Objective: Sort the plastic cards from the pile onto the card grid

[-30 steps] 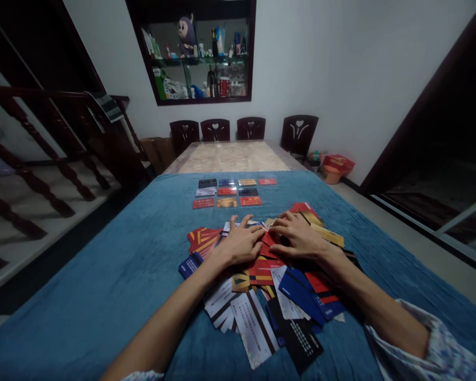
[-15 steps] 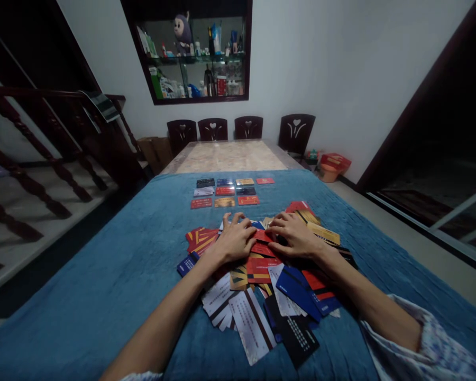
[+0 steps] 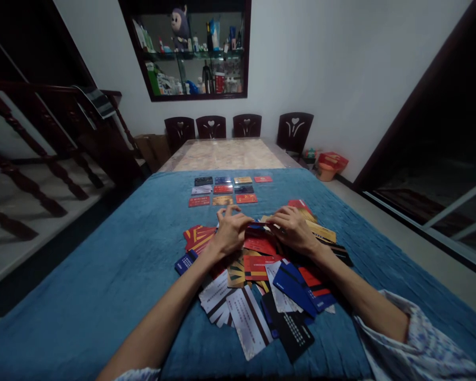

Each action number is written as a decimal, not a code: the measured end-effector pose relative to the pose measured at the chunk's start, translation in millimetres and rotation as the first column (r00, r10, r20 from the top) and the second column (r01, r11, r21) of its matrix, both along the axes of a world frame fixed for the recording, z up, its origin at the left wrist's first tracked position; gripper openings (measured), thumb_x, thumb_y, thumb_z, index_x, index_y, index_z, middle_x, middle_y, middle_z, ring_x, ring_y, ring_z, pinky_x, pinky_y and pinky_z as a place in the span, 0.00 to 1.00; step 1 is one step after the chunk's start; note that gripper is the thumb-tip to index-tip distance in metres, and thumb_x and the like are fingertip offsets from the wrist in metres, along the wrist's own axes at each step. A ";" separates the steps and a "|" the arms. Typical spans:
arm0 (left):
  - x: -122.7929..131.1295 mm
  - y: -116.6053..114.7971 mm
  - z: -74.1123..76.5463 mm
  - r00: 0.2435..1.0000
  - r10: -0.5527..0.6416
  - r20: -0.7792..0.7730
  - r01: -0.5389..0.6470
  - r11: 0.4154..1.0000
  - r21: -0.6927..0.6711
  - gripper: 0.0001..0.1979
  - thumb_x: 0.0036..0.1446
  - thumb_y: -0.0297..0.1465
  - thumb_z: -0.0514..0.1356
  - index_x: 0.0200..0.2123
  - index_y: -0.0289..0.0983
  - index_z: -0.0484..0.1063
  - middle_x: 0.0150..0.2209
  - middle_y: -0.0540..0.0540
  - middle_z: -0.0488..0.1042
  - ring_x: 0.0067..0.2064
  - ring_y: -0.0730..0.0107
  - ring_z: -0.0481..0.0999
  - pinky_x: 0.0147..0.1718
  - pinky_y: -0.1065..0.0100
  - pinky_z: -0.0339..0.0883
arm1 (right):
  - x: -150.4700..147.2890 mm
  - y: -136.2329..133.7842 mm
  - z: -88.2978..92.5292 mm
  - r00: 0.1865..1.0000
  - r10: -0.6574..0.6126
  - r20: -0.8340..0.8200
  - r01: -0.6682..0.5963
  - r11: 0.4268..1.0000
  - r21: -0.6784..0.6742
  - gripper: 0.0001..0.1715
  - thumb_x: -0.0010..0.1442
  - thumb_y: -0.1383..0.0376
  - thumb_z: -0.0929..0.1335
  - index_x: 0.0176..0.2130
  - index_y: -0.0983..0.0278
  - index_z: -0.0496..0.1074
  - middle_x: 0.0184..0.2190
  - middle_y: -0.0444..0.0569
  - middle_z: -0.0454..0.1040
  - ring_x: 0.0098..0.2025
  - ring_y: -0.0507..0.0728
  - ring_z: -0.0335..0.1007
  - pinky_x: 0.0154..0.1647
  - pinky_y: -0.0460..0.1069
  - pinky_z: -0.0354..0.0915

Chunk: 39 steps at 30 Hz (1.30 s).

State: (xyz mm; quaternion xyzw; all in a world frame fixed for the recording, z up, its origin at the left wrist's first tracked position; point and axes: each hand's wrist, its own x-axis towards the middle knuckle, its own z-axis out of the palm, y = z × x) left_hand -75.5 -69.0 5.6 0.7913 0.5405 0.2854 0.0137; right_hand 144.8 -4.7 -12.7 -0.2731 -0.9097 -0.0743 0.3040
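A loose pile of plastic cards in red, blue, gold, white and black lies on the blue cloth. Over its far side, my left hand pinches one end of a red card, which shows nearly edge-on. The other end is between the fingers of my right hand, so both hands grip the same card just above the pile. Beyond them several cards lie face up in neat rows, among them a gold card and a single red card at the far right.
The blue cloth covers the near part of the table, and the marbled tabletop shows behind it. Dark chairs stand at the far end. To the right, a red box sits on the floor.
Both hands were spread over the pile with fingers on the cards. Now they have closed on a red card and tipped it up. The rows look the same.
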 end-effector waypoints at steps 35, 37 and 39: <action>2.0 1.5 -0.8 0.951 0.187 0.246 -0.181 0.982 -0.044 0.10 0.58 0.23 0.59 0.37 0.41 0.79 0.38 0.47 0.79 0.48 0.60 0.69 0.51 0.54 0.57 | -1.4 1.7 -3.5 0.980 -0.047 -0.191 0.007 0.979 -0.202 0.11 0.64 0.60 0.66 0.39 0.61 0.77 0.32 0.52 0.77 0.39 0.60 0.67 0.42 0.54 0.62; 2.6 2.1 -2.5 0.948 0.199 0.250 -0.194 0.980 -0.045 0.10 0.57 0.23 0.59 0.37 0.40 0.78 0.40 0.47 0.79 0.48 0.61 0.71 0.52 0.56 0.58 | -3.2 -0.8 -0.9 0.983 -0.026 -0.184 -0.015 0.976 -0.216 0.11 0.64 0.59 0.66 0.36 0.61 0.76 0.31 0.51 0.77 0.39 0.60 0.67 0.42 0.54 0.62; 3.4 2.2 -3.8 0.948 0.199 0.248 -0.194 0.980 -0.044 0.09 0.57 0.22 0.58 0.37 0.39 0.76 0.40 0.47 0.78 0.48 0.62 0.72 0.52 0.57 0.59 | -6.3 -3.2 0.8 0.984 0.000 -0.179 -0.039 0.976 -0.215 0.12 0.65 0.60 0.65 0.35 0.61 0.76 0.31 0.51 0.76 0.39 0.60 0.66 0.42 0.53 0.62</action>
